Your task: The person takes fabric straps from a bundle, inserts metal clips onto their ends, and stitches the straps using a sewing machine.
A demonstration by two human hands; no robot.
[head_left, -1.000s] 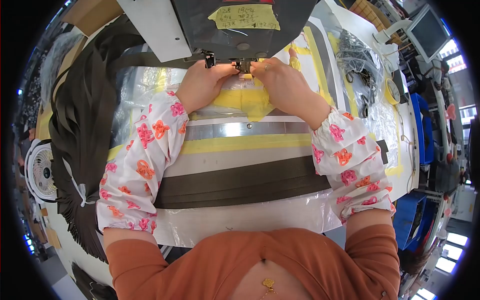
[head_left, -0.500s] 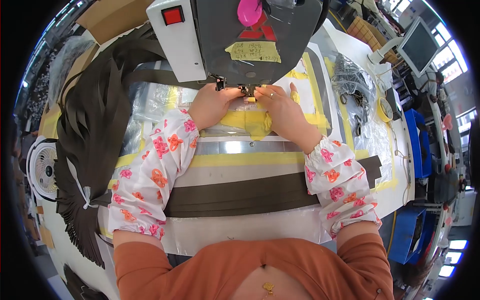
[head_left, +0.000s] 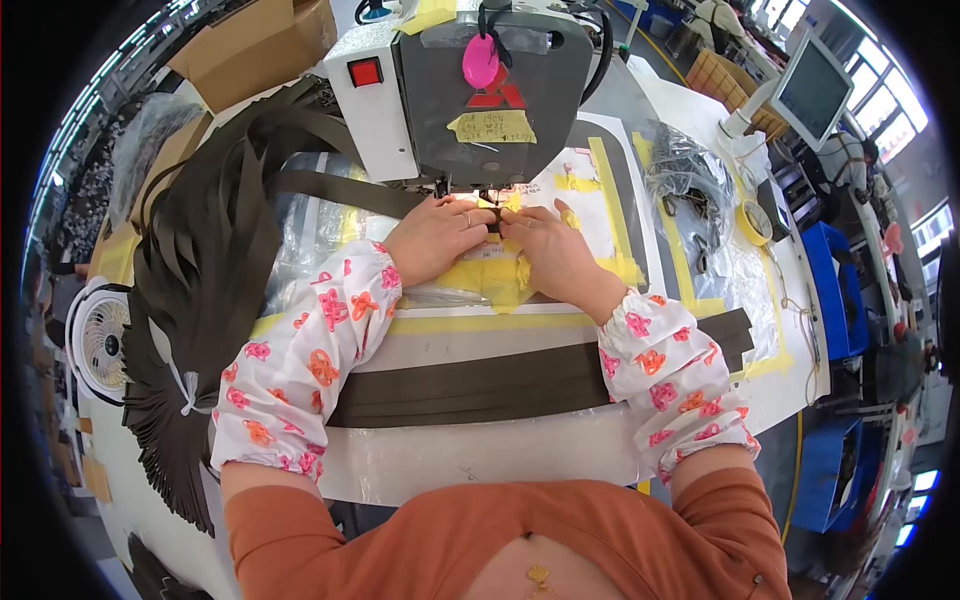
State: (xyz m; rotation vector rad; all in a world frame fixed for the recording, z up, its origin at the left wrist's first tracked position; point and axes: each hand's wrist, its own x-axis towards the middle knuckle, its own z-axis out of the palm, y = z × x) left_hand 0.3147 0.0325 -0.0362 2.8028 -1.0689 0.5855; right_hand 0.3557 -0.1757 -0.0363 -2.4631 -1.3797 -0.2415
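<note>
Under the head of the sewing machine (head_left: 500, 150), my two hands meet close together. A dark olive-brown strip (head_left: 345, 190) comes from the left and passes under my left hand (head_left: 437, 240), whose fingers are closed on it. Between my fingertips a short dark end of the strip (head_left: 494, 224) shows. My right hand (head_left: 552, 252) pinches this end from the right, thumb and index together and other fingers lifted. The machine's needle area is lit just behind the fingertips. Yellow tape (head_left: 490, 280) covers the work surface beneath my hands.
A large bundle of dark strips (head_left: 215, 230) hangs over the table's left side. More flat strips (head_left: 470, 385) lie across the front, under my forearms. A white fan (head_left: 98, 342) stands at left. Scissors (head_left: 701, 252), a tape roll (head_left: 754, 222) and a monitor (head_left: 815, 90) are at right.
My hands have drawn back slightly from the needle toward me, and the dark end between my fingertips now shows. My head view has shifted, so more of the machine is visible.
</note>
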